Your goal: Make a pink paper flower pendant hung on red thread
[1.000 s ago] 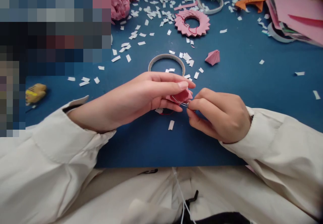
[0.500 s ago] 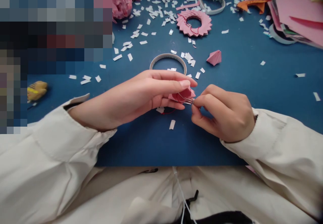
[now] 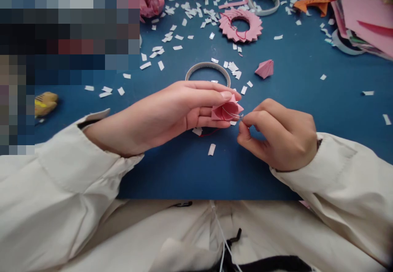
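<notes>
Between the thumb and fingers of my left hand [image 3: 190, 106] rests a folded pink paper flower [image 3: 226, 110], its hollow mouth turned toward my right hand [image 3: 276, 135]. My right thumb and forefinger pinch the end of a thin, pale wire-like strand [image 3: 235, 116] that runs into the flower's mouth; its exact kind is hard to make out. A red thread [image 3: 211, 133] curves on the table below my left fingers. Just behind my left hand lies a roll of tape [image 3: 208, 64], partly covered by that hand. A second pink folded paper piece [image 3: 264, 69] sits farther back.
A pink folded paper ring [image 3: 225, 28] and another tape roll [image 3: 250, 4] lie toward the back. White paper scraps [image 3: 161, 65] are scattered across the blue table [image 3: 196, 174]. Pink paper sheets [image 3: 362, 14] are stacked at the far right. A yellowish object [image 3: 46, 103] is at left.
My right hand has moved slightly right and up, still pinching the strand. The flower's mouth shows more openly in my left hand. The whole view has shifted a little.
</notes>
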Tool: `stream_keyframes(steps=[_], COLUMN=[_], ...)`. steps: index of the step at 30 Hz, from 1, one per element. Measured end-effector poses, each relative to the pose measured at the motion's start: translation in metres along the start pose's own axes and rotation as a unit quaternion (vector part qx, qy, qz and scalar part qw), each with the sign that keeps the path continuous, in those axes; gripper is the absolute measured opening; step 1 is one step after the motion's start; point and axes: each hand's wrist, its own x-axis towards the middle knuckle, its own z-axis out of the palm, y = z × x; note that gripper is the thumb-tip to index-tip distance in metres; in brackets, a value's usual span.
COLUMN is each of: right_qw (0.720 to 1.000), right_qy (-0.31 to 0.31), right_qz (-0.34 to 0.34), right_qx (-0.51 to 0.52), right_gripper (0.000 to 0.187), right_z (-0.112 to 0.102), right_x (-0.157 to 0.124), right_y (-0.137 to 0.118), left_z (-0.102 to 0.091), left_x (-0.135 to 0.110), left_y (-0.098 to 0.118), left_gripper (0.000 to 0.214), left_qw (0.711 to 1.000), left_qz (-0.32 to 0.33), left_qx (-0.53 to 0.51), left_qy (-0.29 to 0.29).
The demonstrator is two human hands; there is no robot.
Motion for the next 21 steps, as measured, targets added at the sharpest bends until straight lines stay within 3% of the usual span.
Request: stream_keyframes(steps=[13, 21], right_qw=[1.000, 0.994], right_qy=[0.004, -0.023], right_qz=[-0.011, -0.051], right_qx=[0.011, 0.090], right_gripper=[0.010, 0.011], right_z=[-0.0047, -0.0058], right_x=[0.0009, 0.0000], right_y=[-0.0010, 0.0006], left_z=[0.0022, 0.0004], left_x=[-0.0003, -0.0006], left_y=[-0.0002, -0.0025], left_gripper=[0.020, 0.019], left_qw=[1.000, 1.000], left_qz=[-0.003, 0.014], left_qx=[-0.001, -0.008], left_qy=[0.006, 0.006])
